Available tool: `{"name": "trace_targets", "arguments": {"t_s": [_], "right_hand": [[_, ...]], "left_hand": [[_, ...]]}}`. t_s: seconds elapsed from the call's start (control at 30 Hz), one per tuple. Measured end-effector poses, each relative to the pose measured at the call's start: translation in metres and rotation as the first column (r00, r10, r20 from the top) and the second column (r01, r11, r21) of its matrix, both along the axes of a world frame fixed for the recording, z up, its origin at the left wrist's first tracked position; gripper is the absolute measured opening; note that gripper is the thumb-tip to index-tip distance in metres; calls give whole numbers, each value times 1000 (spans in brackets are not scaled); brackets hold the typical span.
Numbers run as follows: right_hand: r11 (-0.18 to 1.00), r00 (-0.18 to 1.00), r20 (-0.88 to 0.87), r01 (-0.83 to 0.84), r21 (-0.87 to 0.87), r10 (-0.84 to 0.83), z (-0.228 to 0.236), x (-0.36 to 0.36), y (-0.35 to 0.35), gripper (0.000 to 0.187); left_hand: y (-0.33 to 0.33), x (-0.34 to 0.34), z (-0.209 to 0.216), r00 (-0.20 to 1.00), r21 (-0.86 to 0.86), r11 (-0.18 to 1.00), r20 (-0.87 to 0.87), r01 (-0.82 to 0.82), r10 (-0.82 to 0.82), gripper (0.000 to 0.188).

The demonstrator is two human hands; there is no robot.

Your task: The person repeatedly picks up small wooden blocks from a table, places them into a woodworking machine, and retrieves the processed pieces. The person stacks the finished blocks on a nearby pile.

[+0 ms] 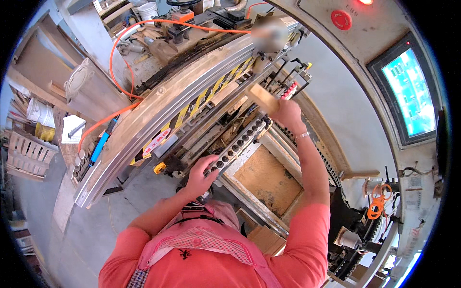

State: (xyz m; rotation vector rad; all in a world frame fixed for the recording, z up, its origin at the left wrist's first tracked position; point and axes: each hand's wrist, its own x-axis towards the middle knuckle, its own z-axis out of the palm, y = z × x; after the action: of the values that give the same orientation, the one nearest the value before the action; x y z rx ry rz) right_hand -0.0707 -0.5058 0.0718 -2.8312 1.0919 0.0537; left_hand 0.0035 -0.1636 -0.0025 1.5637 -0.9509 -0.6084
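My right hand [288, 116] is closed on the near end of a short, pale wooden block [262, 98], holding it over the machine. Below the block runs a metal rail [246, 138] with a row of round black rollers or suction cups; I cannot tell which. At the near end of that rail is my left hand [199, 178], its fingers stretched out and apart, touching or just over the rail's edge. Nothing shows in it. Small red-topped parts [289, 90] stand just beyond my right hand.
Left of the rail lies a long beam with yellow-black striped tape [197, 104]. An orange hose [113, 53] loops over it. A sawdust-covered panel [269, 180] lies between my arms. At right are a lit screen [407, 91], a red stop button [341, 19] and orange scissors [377, 206].
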Motion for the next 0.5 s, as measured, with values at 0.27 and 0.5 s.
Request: {"name": "trace_targets", "arguments": {"t_s": [0.27, 0.5], "right_hand": [[807, 944, 188, -328, 490, 270, 22, -43, 137, 43], [757, 962, 221, -266, 597, 163, 23, -26, 115, 40]], "left_hand": [[-47, -7, -19, 748, -184, 962, -604, 204, -274, 49], [-30, -1, -16, 934, -152, 986, -337, 72, -121, 37]]}}
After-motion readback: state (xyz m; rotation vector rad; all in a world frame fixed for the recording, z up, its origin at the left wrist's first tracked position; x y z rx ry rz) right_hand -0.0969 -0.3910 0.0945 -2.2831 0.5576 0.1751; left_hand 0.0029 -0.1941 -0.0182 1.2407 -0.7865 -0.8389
